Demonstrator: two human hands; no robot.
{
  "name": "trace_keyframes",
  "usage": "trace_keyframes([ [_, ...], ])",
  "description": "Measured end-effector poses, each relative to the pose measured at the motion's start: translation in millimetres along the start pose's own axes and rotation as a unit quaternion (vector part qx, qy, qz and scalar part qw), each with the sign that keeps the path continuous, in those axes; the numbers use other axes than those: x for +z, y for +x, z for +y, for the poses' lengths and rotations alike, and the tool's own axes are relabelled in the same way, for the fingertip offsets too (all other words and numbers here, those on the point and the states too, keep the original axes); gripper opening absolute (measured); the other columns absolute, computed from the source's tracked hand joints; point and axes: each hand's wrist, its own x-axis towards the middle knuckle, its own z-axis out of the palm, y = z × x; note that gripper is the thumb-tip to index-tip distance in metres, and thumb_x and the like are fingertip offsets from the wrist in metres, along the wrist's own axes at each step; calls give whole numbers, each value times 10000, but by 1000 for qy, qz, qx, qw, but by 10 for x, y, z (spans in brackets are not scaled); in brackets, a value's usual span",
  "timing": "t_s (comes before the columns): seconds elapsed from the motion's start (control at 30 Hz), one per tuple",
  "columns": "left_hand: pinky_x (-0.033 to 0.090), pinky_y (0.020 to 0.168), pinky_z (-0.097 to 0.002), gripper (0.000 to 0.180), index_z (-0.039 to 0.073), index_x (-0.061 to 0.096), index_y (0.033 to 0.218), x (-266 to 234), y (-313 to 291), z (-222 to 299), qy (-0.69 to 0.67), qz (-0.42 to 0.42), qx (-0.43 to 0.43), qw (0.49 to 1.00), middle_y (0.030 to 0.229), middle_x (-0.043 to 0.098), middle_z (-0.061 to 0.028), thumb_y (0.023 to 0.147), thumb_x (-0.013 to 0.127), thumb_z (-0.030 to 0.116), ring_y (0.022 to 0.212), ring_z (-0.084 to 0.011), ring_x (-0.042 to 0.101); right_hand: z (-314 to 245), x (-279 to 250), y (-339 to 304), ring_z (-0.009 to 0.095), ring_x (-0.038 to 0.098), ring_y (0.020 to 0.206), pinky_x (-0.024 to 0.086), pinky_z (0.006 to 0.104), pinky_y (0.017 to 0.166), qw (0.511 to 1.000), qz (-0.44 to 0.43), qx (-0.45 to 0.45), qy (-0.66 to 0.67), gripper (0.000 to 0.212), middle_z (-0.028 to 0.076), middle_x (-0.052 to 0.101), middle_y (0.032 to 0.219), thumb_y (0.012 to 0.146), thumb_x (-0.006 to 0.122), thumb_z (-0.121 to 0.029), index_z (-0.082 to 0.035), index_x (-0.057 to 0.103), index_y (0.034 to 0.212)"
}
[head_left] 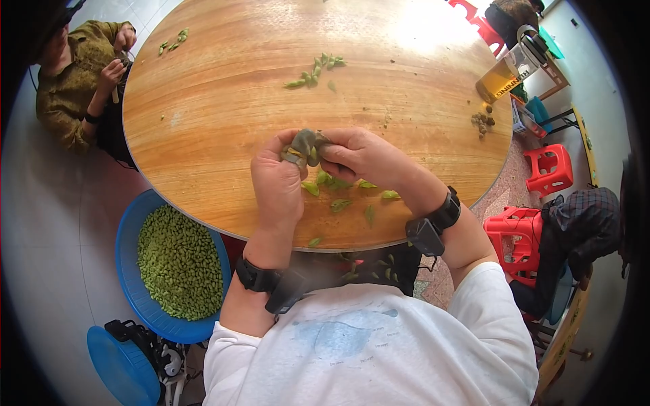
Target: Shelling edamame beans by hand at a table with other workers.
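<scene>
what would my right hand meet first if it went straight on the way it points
The right hand points left, so it would first meet the grey-green piece between the hands, then likely the left hand; exact depth is hard to judge.

Clear jug on wooden table, red stool nearby

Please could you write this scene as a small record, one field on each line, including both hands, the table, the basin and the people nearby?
Left hand: the left hand pinches a crumpled grey-green piece
Right hand: the right hand pinches the same piece from its right side
Held piece: exact kind cannot be told
Table: round wooden table, with loose green pods
Drink: clear jug of amber liquid, upper right
Basin: blue basin, left, holding many green beans
People nearby: one in olive left; one in dark clothes right
</scene>
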Motion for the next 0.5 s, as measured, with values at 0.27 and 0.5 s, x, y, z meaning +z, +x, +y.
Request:
trace_keyframes([
  [0.27,315,477,-155,130,7,608,927,-5,39,105,-113,-65,-92,987,768,580,-13,826,533,-30,590,-29,452,44,-18,8,61,410,489,309,224,442,998,5,32,54,181,5,486,565,891,503,-159,-42,566,768],
  [0.5,395,523,-175,223,2,584,953,80,24,44,63,10,-22,998,821,589,-30,766,546,-114,689,-90,560,94,45,31,116,477,517,408,308,500,962,142,-101,-211,156,95,515,582,840,549,-155,-15,615,857],
])
